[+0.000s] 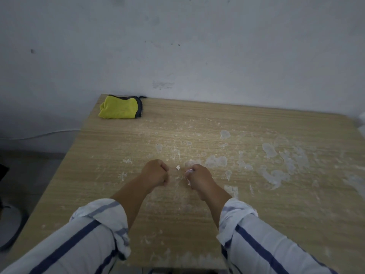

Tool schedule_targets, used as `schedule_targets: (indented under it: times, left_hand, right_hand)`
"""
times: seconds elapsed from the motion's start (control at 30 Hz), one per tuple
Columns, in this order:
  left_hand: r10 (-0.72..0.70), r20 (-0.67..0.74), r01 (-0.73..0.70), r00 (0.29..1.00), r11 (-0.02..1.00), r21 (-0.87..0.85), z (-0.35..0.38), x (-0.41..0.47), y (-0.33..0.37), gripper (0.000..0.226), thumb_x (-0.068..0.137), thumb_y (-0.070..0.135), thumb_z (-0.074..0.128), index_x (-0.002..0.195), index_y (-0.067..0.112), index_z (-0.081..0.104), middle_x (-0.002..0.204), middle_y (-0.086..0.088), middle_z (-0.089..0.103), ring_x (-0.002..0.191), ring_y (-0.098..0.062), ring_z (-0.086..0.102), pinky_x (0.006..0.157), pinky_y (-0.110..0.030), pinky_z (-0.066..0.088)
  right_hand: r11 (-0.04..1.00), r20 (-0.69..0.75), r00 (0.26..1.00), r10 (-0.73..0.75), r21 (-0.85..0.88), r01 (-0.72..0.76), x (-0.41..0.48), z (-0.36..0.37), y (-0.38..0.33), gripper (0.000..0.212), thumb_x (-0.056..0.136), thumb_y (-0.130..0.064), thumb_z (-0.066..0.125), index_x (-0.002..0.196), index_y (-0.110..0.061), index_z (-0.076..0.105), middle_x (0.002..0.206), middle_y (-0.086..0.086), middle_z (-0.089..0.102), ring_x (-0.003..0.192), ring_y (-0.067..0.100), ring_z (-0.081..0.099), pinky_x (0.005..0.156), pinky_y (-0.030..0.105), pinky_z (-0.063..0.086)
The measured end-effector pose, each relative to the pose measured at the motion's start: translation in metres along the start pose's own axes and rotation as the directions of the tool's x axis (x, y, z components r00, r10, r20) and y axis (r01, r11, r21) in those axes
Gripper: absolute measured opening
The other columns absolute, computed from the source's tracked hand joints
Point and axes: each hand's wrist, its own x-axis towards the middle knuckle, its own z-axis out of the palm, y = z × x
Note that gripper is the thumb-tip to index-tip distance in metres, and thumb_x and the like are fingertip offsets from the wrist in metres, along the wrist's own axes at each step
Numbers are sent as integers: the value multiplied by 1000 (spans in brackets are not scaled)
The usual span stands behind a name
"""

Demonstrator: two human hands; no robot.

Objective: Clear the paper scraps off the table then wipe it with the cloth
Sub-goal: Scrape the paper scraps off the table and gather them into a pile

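Observation:
A small white paper scrap (178,167) lies on the wooden table (256,214) between my two hands. My left hand (156,173) is curled into a fist just left of the scrap; what it holds, if anything, is hidden. My right hand (198,177) is curled too, and white paper scraps (188,172) stick out between its fingers. The folded yellow cloth (120,107) with a grey edge lies at the table's far left corner, well away from both hands.
White smears and dried stains (216,162) cover the table's middle and right side. A pale wall (197,46) runs along the table's back edge. A white cable (45,134) and the floor lie to the left of the table.

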Motion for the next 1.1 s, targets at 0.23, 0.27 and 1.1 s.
schedule_targets:
  times: [0.23,0.27,1.1]
  left_hand:
    - [324,78,-311,943,770,558,22,13,5,25,89,10,51,111,12,64,118,-15,58,92,-21,58,70,-17,37]
    - [359,108,-350,927,724,595,28,15,5,20,91,11,50,105,12,64,117,-16,56,87,-19,56,69,-16,35]
    - [181,90,-194,979,967,163,52,-2,8,20,82,6,58,91,14,74,75,-4,72,71,-17,70,68,-30,56]
  right_hand:
    - [997,-109,992,-56,-65,49,6,-1,11,19,91,-17,50,104,-8,60,99,8,60,86,21,53,72,29,39]
    - [995,-117,991,-67,-75,59,8,0,12,19,91,-17,50,104,-8,60,99,8,60,86,21,52,72,29,39]
    - [982,-142,986,85,182,-59,16,13,-5,18,89,-15,46,103,-15,58,95,7,61,91,28,60,76,37,50]
